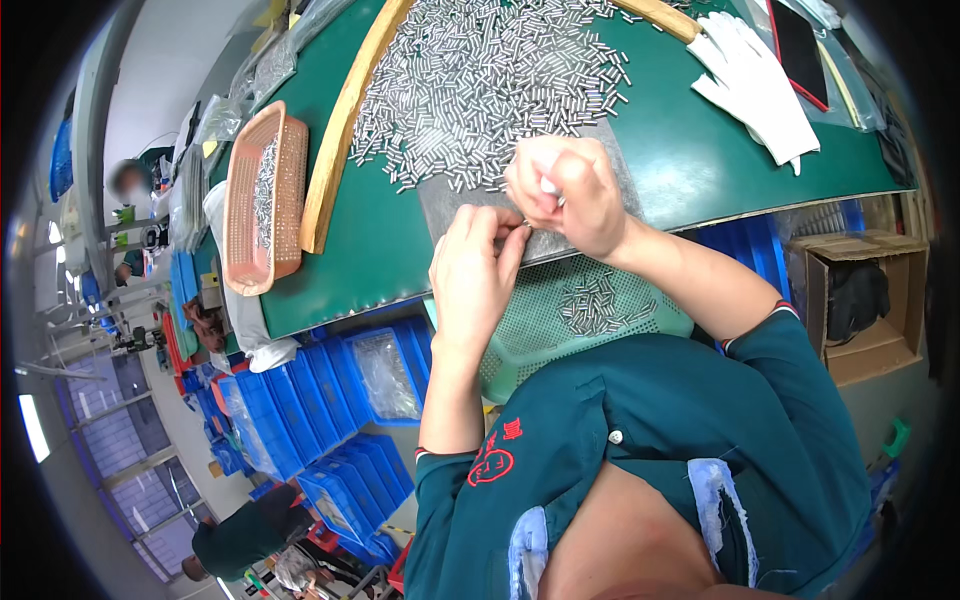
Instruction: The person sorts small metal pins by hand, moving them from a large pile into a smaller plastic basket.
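A green work mat covers the bench, with stacked blue bins on the floor below. The left hand and right hand meet at the bench edge, fingertips pinched together on one small metal pin; it is too small to tell its long axis. A heap of metal pins, too many to count, lies pointing every way beyond them. More pins lie in one green perforated tray and one orange basket. One pair of white gloves lies at right.
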Available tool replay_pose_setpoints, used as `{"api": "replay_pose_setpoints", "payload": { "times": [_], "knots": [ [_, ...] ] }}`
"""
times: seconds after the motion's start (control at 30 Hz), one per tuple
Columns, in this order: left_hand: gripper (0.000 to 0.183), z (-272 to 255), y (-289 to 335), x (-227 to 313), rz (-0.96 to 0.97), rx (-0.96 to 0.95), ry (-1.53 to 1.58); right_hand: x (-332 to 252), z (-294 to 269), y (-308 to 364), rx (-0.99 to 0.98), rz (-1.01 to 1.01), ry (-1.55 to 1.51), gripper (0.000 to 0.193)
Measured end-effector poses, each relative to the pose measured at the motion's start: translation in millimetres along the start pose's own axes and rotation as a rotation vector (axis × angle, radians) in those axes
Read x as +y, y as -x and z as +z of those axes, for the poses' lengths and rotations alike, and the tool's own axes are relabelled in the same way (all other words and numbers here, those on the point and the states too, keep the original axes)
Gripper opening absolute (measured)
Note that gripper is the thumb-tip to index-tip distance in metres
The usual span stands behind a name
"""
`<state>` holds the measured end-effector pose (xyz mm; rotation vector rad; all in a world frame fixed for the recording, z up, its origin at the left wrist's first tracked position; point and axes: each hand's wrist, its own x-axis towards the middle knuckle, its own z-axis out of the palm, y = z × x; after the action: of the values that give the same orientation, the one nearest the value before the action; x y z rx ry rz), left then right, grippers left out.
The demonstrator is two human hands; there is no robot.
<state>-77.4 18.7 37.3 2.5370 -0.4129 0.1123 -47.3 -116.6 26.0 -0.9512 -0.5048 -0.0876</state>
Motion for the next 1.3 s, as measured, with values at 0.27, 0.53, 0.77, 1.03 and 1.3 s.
{"api": "replay_pose_setpoints", "payload": {
  "times": [0.27,0.53,0.77,1.03,1.3],
  "knots": [
    [0.008,-5,-4,-2,0.108,-0.094,0.036,-5,-8,3,0.167,0.063,-0.334,0.030],
    [0.011,-4,4,2,-0.053,-0.017,0.081,-8,-3,2,0.178,0.130,-0.268,0.031],
    [0.012,2,7,-5,-0.014,-0.010,0.090,-7,-3,3,0.141,0.154,-0.257,0.032],
    [0.009,4,7,-6,-0.066,-0.003,0.151,-5,-7,4,0.119,0.160,-0.412,0.029],
    [0.010,6,8,-6,-0.032,0.010,0.143,-5,4,0,-0.012,0.063,-0.105,0.034]
  ]
}}
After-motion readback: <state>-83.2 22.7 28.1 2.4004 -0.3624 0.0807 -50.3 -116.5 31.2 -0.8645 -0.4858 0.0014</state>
